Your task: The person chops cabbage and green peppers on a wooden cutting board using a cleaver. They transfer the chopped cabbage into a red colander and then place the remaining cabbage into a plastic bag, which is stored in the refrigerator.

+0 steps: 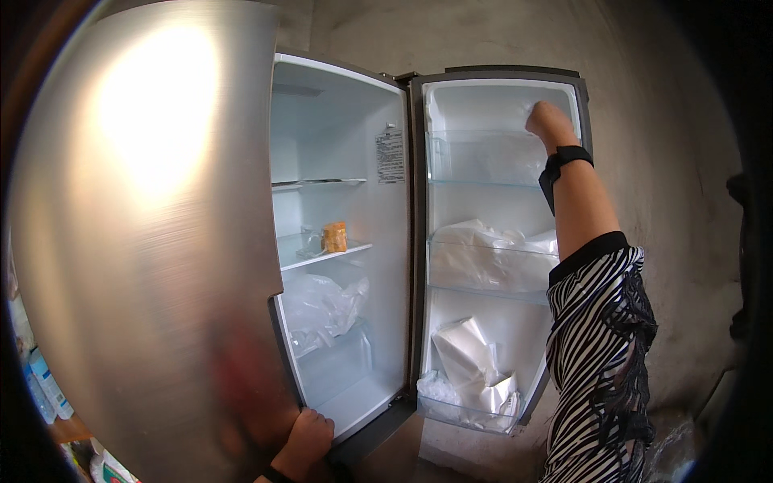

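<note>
A stainless-steel refrigerator door [181,259] fills the left side. My left hand [311,433] is low down, its fingers curled over this door's inner edge. The other refrigerator door [483,208] stands swung out at the right, its inside facing me. My right hand [549,122] is closed into a fist in front of the top of that door, just above the upper clear door bin [483,158]. Its palm side is hidden, so I cannot tell whether it holds anything. White plastic bags [477,256] fill the middle bin.
Inside the compartment, an orange-brown block or jar [334,237] stands on a glass shelf [290,259], with a clear plastic bag [326,302] lower down. White packages [468,356] lean in the bottom door bin [465,413]. A grey wall [652,151] rises behind. Blue-and-white packages [49,383] stand far left.
</note>
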Demonstrator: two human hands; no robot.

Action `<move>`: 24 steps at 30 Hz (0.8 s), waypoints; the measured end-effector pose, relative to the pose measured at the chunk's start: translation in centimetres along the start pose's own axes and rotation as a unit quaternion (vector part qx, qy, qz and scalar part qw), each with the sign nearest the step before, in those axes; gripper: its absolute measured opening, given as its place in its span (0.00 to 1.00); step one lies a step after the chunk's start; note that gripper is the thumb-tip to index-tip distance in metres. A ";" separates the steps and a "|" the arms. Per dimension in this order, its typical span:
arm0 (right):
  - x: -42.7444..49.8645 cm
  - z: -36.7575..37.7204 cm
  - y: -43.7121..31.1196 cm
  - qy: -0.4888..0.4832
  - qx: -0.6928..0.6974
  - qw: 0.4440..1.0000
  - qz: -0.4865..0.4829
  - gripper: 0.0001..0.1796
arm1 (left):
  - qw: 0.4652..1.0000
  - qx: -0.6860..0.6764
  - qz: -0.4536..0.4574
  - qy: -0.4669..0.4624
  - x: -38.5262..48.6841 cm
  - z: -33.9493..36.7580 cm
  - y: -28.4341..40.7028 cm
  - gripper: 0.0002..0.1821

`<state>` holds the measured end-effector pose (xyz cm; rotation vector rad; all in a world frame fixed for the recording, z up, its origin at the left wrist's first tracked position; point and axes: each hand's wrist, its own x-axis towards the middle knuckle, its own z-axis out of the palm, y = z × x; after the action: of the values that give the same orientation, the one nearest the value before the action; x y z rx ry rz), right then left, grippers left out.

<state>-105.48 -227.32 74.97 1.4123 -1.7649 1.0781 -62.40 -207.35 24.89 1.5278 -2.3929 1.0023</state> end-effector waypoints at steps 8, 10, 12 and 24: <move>-1.2 -1.2 2.9 0.210 0.703 0.678 0.043 0.07 | 0.999 -0.026 -0.014 0.037 0.2 1.3 0.1 0.05; -1.8 -1.8 3.4 0.210 0.740 0.639 0.016 0.08 | 0.997 -0.043 -0.017 0.063 0.2 1.4 0.1 0.05; -2.6 -2.4 3.9 0.181 0.770 0.612 0.004 0.11 | 0.996 -0.053 -0.023 0.064 0.2 1.1 0.1 0.05; -22.2 -3.8 0.9 -0.126 0.793 0.555 -0.217 0.15 | 0.830 -0.474 -0.129 0.265 6.5 -7.8 2.9 0.47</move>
<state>-101.27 -213.61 57.53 2.7878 0.1129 2.3381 -69.80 -206.91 32.43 0.9571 -1.7364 0.0603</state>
